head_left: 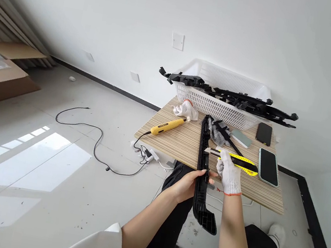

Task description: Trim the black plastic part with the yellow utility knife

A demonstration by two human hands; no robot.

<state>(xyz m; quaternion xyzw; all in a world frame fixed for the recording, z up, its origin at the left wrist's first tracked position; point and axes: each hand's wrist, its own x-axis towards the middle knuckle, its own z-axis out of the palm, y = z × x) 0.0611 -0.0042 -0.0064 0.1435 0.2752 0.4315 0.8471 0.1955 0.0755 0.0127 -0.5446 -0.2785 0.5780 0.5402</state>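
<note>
My bare left hand [188,184] is closed around the lower middle of a long black plastic part [203,156]. The part's upper end rests over the table, and its wider curved end hangs past the front edge. In a white glove with an orange cuff, my right hand [227,172] grips a yellow and black utility knife [244,163]. The knife's blade points left, at the side of the black part; whether it touches cannot be told.
A striped wooden table [178,143] bears a yellow corded tool [167,127], a white glove [186,109], a black caliper [227,136], a grey cloth [218,136] and two phones. Behind, black parts lie across a white basket [216,107]. A black cable [98,142] curves over the floor.
</note>
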